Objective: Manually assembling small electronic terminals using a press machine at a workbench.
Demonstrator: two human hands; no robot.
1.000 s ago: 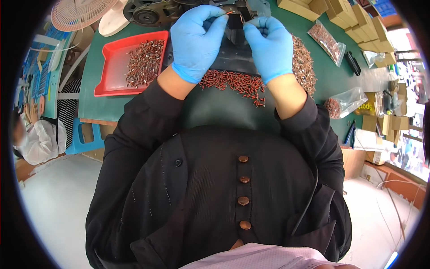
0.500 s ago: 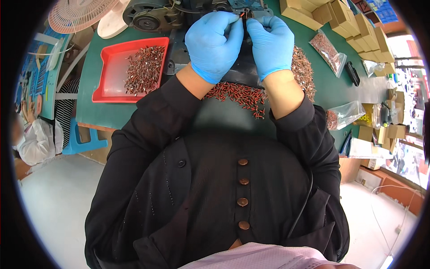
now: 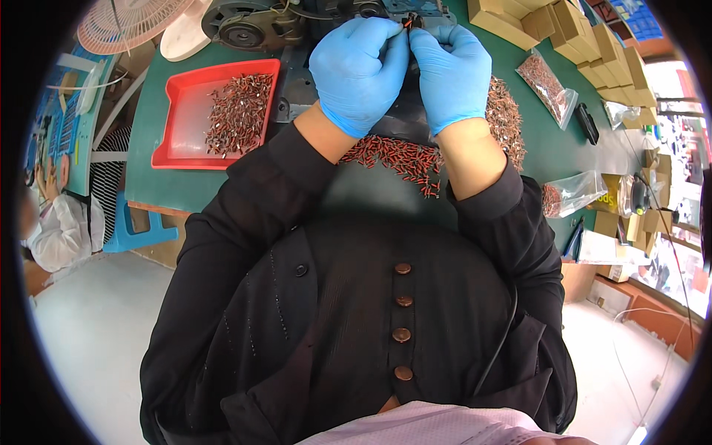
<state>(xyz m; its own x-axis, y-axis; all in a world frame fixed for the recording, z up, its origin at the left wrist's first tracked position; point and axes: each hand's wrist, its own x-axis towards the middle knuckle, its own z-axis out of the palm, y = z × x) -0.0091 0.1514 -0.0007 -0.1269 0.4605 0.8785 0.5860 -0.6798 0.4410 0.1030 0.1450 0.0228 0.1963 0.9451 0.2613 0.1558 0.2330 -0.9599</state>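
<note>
Two blue-gloved hands meet at the far side of a green desk [image 3: 512, 52], seen from above, at a dark, grease-toned machine [image 3: 245, 33]. Between their fingertips, at the top of the view, shows one small red piece [image 3: 407, 24]. It lies straight ahead of the wearer, at the far end of the narrow gap between the hands, against a dark metal part of the machine. The left hand [image 3: 360, 78] is nearer: its thumb and forefinger are pressed together at the piece's left side and seem to pinch it. The right hand [image 3: 452, 78] is just beside, across the gap, with thumb and fingers curled in toward the same spot; whether it grips anything cannot be told. The piece's visible sliver appears to slant up and away from the wearer, but it is too small and covered for its long axis to be certain. Closer to the wearer than the hands, loose red pieces [image 3: 400, 158] spread along the machine's near edge; a paler pile [image 3: 506, 119] lies beside the right wrist, and a red tray [image 3: 185, 126] sits well to the left.
</note>
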